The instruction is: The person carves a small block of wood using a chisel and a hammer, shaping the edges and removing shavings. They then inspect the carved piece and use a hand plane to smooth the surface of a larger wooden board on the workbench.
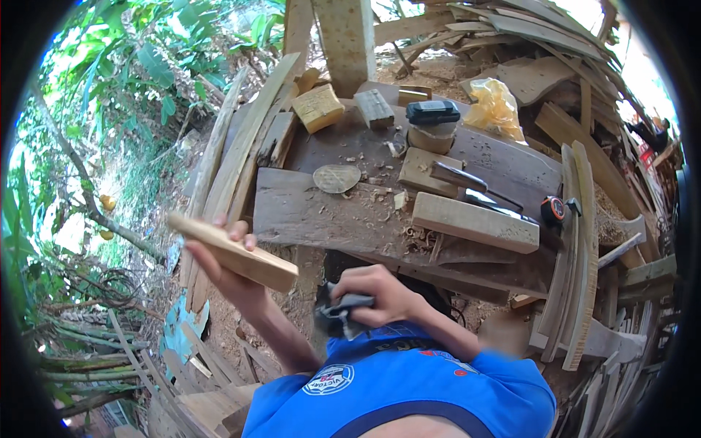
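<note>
My left hand (232, 281) grips a pale wooden block (237, 254) from beneath, its fingertips showing over the far edge. The block is held tilted in the air, left of the workbench. Close to my blue shirt, my right hand (383, 298) is closed round a crumpled dark grey sheet (336, 312); whether it is cloth or sandpaper I cannot make out. The two hands are apart. Beyond my right hand, a longer squared wooden block (475, 221) lies near the bench's front edge, with dark-handled tools (467, 177) behind it.
The worn wooden bench (292, 212) carries shavings, an oval wooden piece (336, 178), offcuts (318, 108), a container with a dark device on top (432, 125) and a yellowish plastic bag (493, 109). A tape measure (553, 210) sits beside curved wooden strips (580, 255) at the right. Long boards (248, 146) lean at the left.
</note>
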